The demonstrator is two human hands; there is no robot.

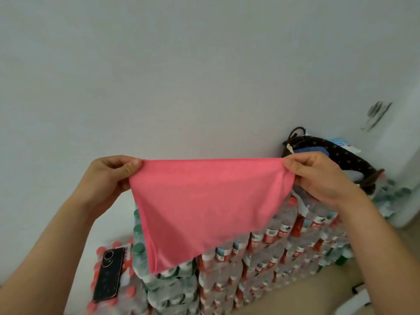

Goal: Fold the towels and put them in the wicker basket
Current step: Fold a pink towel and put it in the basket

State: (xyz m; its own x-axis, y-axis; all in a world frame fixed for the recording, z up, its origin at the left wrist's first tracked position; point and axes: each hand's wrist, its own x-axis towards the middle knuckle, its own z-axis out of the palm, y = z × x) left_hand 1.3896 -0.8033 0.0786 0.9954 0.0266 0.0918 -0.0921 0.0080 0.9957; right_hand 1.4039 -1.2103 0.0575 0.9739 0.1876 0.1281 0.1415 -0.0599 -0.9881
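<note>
**Pink towel held up by two corners in front of the wall**

The person stood facing a white wall (181, 64) with both arms raised. A pink towel (204, 205) hung in the air between the hands, touching nothing else.

The left hand (109, 178) had its fingers curled and its thumb pressed down, pinching the towel's upper left corner. The right hand (318, 178) pinched the upper right corner in the same way, with a bunch of cloth gathered under the thumb. The top edge ran taut and nearly level from one hand to the other. Below it the cloth fell slantwise, and its lowest point hung down towards the left side. There two layers seemed to show at the hem.

Behind the towel stood stacked packs of shrink-wrapped water bottles (261, 264). Most had red labels, and some at the left end had green caps. On top of that stack, just behind the right hand, sat a dark basket (345, 155) with looped handles. Something blue and folded (309, 149) lay inside it, though I could not make out what else it held. Low on the left, a black phone (109, 273) lay camera side up on a pack of red-capped bottles.
</note>
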